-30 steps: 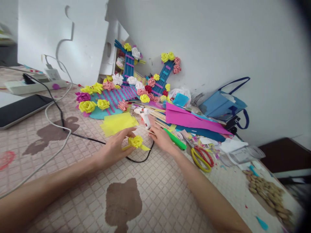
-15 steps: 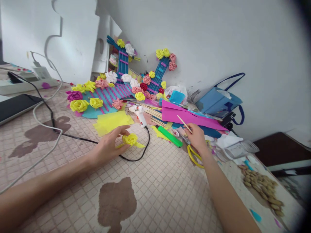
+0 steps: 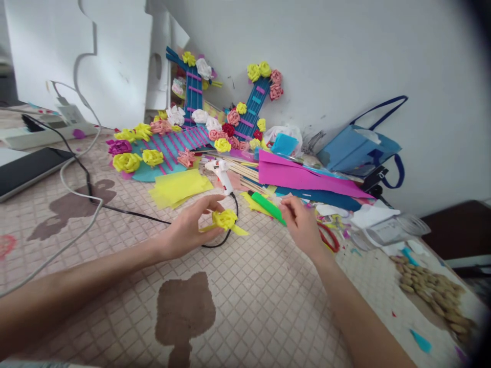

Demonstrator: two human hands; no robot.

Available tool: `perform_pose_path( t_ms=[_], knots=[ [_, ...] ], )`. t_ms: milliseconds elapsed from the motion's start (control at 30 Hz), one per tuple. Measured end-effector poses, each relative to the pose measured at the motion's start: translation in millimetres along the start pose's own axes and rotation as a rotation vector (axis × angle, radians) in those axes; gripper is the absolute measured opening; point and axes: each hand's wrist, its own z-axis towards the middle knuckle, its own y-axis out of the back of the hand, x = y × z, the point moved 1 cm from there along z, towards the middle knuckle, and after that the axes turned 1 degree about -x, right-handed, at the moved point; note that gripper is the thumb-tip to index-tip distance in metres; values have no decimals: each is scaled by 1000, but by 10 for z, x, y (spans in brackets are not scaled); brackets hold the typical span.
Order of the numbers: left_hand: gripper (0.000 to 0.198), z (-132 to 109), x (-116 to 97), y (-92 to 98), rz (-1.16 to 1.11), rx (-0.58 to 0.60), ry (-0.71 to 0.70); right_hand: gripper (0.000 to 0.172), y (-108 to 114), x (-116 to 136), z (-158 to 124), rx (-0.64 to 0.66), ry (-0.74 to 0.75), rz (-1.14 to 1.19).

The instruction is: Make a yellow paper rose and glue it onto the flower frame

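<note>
My left hand [image 3: 190, 229] is closed on a small yellow paper flower [image 3: 225, 219], pinching it just above the tablecloth with a yellow paper tail trailing to the right. My right hand [image 3: 303, 225] hovers to the right of the flower with its fingers curled into a pinch; what it holds, if anything, I cannot make out. It sits beside a green marker-like tool [image 3: 269, 207] and over the red and yellow scissors [image 3: 330, 239]. A white glue gun [image 3: 222, 175] lies just beyond the flower, its black cord looping under my left hand.
Yellow paper sheets [image 3: 178, 186], wooden sticks [image 3: 241, 171], pink paper [image 3: 303, 176] and a blue flower-covered craft piece [image 3: 172, 148] crowd the back. A blue bag [image 3: 356, 148] leans on the wall. A dark tablet [image 3: 26, 171], power strip [image 3: 42, 134] and cables lie left; nuts [image 3: 433, 294] right.
My right hand went right to the scissors area with a thin wooden stick, then came back toward the flower; the stick no longer shows. My left hand kept hold of the yellow flower.
</note>
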Motion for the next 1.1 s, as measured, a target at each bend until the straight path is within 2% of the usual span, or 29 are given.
perform_pose_path(
  t_ms=[200,433,633,733,933,1100],
  knots=[
    [59,126,-43,-70,-16,60,-31,9,-108,263,-130,175,40,179],
    [58,99,46,-87,-30,46,-17,11,-217,390,-201,302,77,163],
    [59,35,54,-71,-19,42,-31,7,-304,455,-236,325,82,145],
    [59,36,59,-59,-13,53,-24,12,-314,469,-247,324,93,156],
    [56,97,158,14,-30,73,10,13,-302,413,-263,290,10,218],
    [52,133,278,124,-66,149,68,14,-332,379,-256,262,86,213]
  ],
)
